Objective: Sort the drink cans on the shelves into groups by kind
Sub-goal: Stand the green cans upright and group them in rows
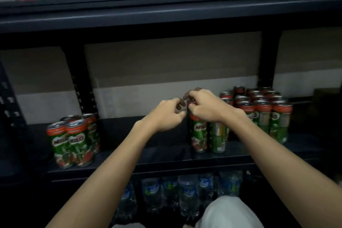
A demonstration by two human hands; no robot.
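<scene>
Green Milo cans stand in two clusters on the middle shelf [166,157]. The right hand [205,106] grips the top of a can [199,133] beside the right group [262,113], probably adding it there; the left hand [166,114] hovers alongside, loosely curled, holding nothing.

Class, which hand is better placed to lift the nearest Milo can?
Right: the right hand already grips the top of that Milo can; the left hand is beside it, holding nothing.

On the middle shelf [166,157], 4 Milo cans [73,140] stand left, many cans [262,111] right.
</scene>
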